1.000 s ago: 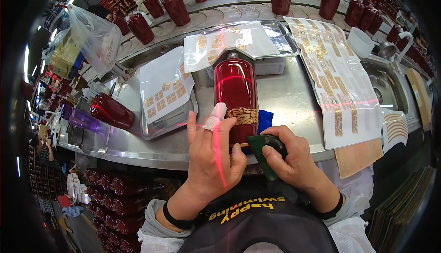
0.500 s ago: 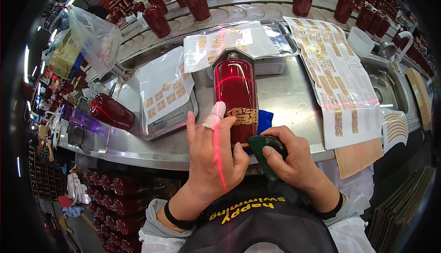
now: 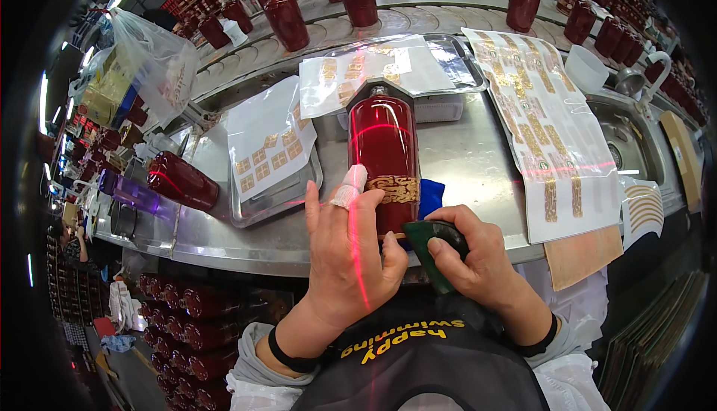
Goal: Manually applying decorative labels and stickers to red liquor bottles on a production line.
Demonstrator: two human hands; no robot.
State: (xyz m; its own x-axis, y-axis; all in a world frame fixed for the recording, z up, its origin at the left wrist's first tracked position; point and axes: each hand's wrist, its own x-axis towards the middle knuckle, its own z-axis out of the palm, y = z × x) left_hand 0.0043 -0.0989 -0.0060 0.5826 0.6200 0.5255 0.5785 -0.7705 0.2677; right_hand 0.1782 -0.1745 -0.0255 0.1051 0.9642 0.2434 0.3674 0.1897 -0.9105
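Note:
A glossy dark red glass bottle lies in front of me, its neck pointing away into a dark angular holder. Around its lower part runs a gold patterned decal band. My left hand rests on the bottle's left side with fingers spread, fingertips at the band's left end; white tape wraps one finger. In my right hand is a green flat-bladed scraper with a dark grip, its corner close to the bottle's base. A blue cloth shows right of the bottle.
Gold decal sheets lie left, behind and right, some over metal trays. Another red bottle lies at left. Red bottles stand on a curved conveyor behind. A sink is at right.
The red bottles on the conveyor have shifted to the right. Both my hands, the scraper and the bottle in front of me look nearly unchanged.

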